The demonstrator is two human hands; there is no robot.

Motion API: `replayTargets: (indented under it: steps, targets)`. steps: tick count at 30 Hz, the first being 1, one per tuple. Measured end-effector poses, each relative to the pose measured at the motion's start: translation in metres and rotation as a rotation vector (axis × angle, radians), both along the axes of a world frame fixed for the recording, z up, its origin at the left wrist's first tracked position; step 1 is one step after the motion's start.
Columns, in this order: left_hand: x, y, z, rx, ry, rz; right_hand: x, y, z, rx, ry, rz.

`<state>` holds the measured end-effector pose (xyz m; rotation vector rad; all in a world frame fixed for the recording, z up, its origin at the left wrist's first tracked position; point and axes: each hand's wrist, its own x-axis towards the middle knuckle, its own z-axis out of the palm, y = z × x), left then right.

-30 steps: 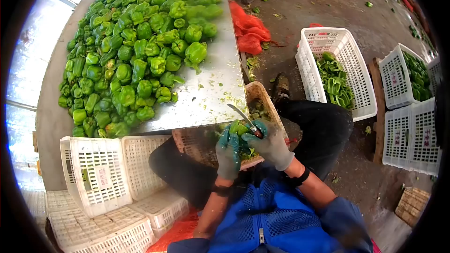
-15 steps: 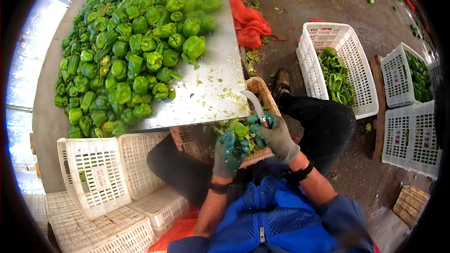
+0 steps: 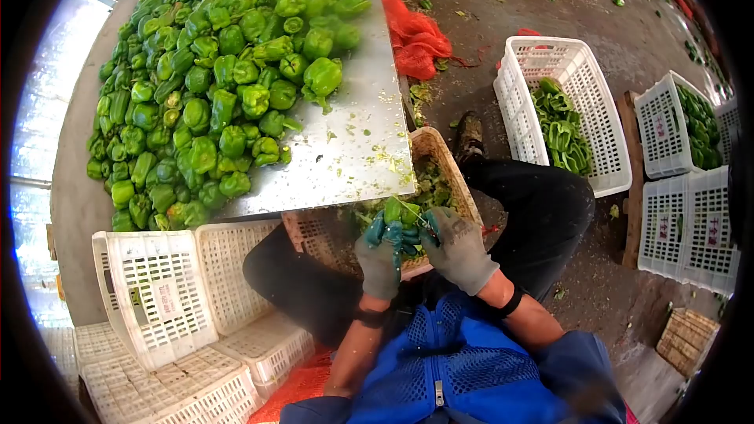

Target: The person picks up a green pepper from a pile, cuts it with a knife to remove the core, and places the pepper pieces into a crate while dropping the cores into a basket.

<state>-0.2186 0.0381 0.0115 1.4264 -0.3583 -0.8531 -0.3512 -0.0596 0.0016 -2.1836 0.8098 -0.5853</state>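
Observation:
Gloved in grey with green-coated fingers, my left hand (image 3: 382, 255) is closed around a green bell pepper (image 3: 392, 210) just off the table's front edge. My right hand (image 3: 458, 247), gloved alike, is closed close beside the pepper. The curved knife seen in it earlier is now mostly hidden; only a thin pale line shows between the hand and the pepper. Below both hands, a pinkish-tan crate (image 3: 467, 198) holds green trimmings (image 3: 437, 180).
Green peppers (image 3: 200, 110) are heaped on the metal table (image 3: 345, 161). On the right stand a white crate (image 3: 620, 159) of cut peppers and stacked crates (image 3: 682, 228). More crates (image 3: 161, 298) are at my left. A red net bag (image 3: 412, 35) lies beyond the table.
My right hand has turned and come down slightly toward the pepper, and the knife's curved blade no longer stands out plainly. My left hand still grips the pepper, now held more upright.

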Motion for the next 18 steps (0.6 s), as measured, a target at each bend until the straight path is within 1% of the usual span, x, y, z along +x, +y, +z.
replayTargets:
  steps: [2,3,5,6,8,9,10,11,12,13,14,15,16,17,18]
  targets:
    - [-0.002,0.002,-0.003,-0.011,0.041,0.019,0.002,0.0,0.001,-0.179,-0.111,-0.056]
    - [-0.005,0.002,-0.004,-0.001,0.038,0.056,0.001,0.002,0.001,-0.181,-0.112,-0.053]
    - [-0.004,0.004,-0.007,0.006,0.032,0.095,-0.007,0.007,0.0,-0.089,0.001,-0.063]
    - [-0.003,0.005,-0.01,-0.034,0.047,0.103,-0.012,0.009,-0.008,-0.092,-0.001,-0.06]
    - [0.001,0.005,-0.008,-0.072,0.063,0.109,-0.025,0.013,-0.033,0.008,0.051,-0.035]
    - [0.005,0.004,-0.002,-0.094,0.107,0.097,-0.028,0.01,-0.037,0.006,0.052,-0.034]
    - [0.009,0.005,0.001,-0.115,0.151,0.086,-0.031,0.007,-0.04,0.099,0.012,-0.052]
    - [0.011,0.008,-0.002,-0.112,0.153,0.086,-0.033,0.006,-0.043,0.194,-0.029,-0.071]
    - [0.013,0.011,-0.007,-0.128,0.139,0.035,-0.032,0.004,-0.04,0.196,-0.029,-0.074]
    - [0.014,0.011,-0.008,-0.143,0.126,-0.021,-0.029,0.0,-0.03,0.359,-0.045,-0.106]
    - [0.011,0.011,-0.008,-0.143,0.125,-0.029,-0.026,-0.005,-0.019,0.52,-0.063,-0.139]
    - [0.007,0.009,-0.004,-0.137,0.091,-0.039,-0.024,-0.011,-0.001,0.517,-0.065,-0.146]
    - [0.003,0.008,-0.002,-0.132,0.057,-0.044,-0.022,-0.015,0.021,0.838,-0.166,-0.162]
    - [0.003,0.01,-0.003,-0.133,0.057,-0.045,-0.021,-0.016,0.032,1.161,-0.268,-0.173]
    - [0.004,0.012,-0.004,-0.137,-0.003,-0.075,-0.018,-0.014,0.028,1.161,-0.267,-0.171]
